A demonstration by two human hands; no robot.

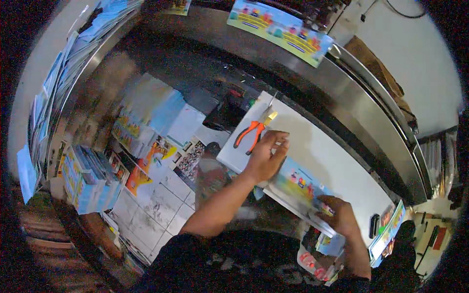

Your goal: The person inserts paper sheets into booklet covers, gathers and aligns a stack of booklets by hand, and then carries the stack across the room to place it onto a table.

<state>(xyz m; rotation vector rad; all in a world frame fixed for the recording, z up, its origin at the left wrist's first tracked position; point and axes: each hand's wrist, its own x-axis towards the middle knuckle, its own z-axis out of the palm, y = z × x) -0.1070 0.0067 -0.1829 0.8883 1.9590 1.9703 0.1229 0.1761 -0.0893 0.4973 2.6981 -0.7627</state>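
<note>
1. Head view — the left hand (266, 156) lies flat, fingers spread, pressing on the upper end of a colourful printed sheet (298, 183) that rests on a white board (337, 161).
2. The right hand (342, 215) is closed around a small object at the sheet's lower end; the object is too blurred to identify.
3. Orange-handled pliers (251, 134) lie on the board just beside the left fingertips, not touching them.
4. The board sits against a curved metal counter (371, 122).
5. Further left — stacks of colourful printed booklets (88, 178) stand on the tiled floor (161, 205).
</note>
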